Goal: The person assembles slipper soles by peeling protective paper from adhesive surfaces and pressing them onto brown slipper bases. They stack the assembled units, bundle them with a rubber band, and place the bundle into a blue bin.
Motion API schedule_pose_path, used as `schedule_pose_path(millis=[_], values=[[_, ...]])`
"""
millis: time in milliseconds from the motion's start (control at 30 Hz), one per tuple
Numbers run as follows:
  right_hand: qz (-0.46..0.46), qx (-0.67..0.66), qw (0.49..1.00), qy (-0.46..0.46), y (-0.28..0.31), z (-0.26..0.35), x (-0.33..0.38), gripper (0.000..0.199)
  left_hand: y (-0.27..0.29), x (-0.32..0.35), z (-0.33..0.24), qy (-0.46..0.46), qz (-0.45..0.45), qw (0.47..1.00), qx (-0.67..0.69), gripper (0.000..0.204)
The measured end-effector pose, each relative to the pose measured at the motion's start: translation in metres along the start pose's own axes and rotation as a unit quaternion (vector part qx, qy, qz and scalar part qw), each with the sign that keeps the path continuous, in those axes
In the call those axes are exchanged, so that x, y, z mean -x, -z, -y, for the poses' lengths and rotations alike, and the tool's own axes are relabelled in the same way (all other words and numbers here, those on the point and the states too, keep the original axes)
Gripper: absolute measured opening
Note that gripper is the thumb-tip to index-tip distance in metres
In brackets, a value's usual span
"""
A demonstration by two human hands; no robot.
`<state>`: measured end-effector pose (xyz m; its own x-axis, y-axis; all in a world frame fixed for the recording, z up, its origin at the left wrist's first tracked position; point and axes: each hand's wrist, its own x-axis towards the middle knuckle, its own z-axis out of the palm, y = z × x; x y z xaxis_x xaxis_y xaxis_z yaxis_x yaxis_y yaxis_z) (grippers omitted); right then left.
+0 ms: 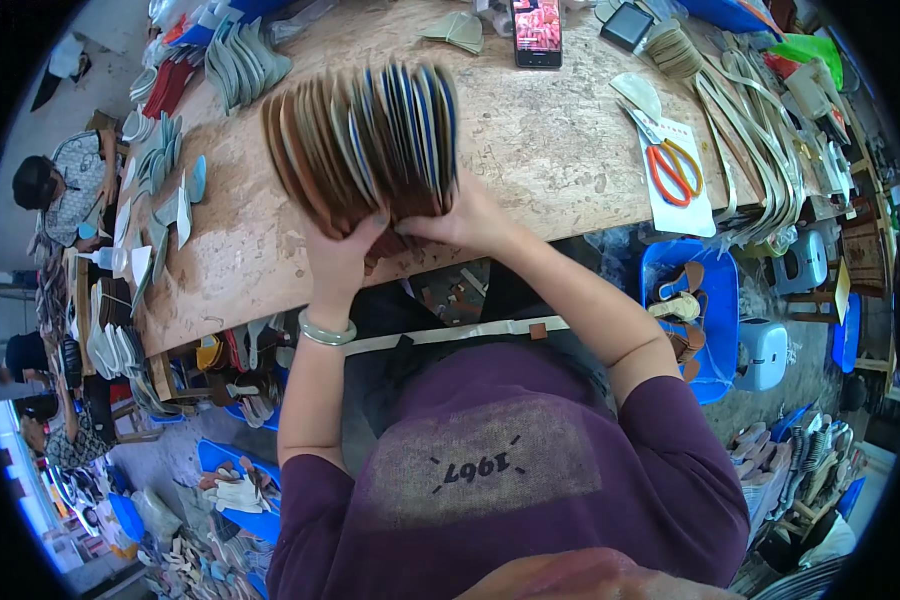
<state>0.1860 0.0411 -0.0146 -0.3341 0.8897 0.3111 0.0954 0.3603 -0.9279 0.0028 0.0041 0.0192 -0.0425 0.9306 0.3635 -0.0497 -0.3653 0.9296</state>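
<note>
A thick stack of thin shoe insoles [360,140], brown and tan with some blue and pale edges, is held up over the wooden table, its layers slightly fanned. My left hand [342,252] grips the stack's near left end, thumb pressed on the near side. At the near right end my right hand [462,215] is closed around it too, its thumb close to the left one. The fingers behind the stack are mostly hidden. The far edges look smeared by motion.
Scissors [670,172] with red and yellow handles lie on white paper at the table's right, near long pale strips [760,130]. A phone [537,35] stands at the back. Grey sole pieces [245,65] sit far left. A blue bin [715,370] of sandals is below right.
</note>
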Motion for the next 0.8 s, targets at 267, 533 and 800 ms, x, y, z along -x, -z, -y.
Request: schedule_pose_path(millis=[267, 533, 800], values=[[0.043, -0.140, 0.974, -0.172, 0.029, 0.013, -0.036, 0.067, 0.006, -0.054, 0.006, 0.246, 0.080, 0.966, 0.022, 0.039], [0.007, -0.056, 0.992, -0.110, 0.028, -0.006, -0.032, 0.075, 0.017, -0.053, 0.034, 0.183, 0.092, 0.976, -0.074, 0.056], [-0.095, 0.118, 0.988, -0.007, 0.001, -0.010, -0.012, 0.109, 0.012, -0.049, 0.051, 0.103, 0.038, 0.990, -0.087, 0.069]])
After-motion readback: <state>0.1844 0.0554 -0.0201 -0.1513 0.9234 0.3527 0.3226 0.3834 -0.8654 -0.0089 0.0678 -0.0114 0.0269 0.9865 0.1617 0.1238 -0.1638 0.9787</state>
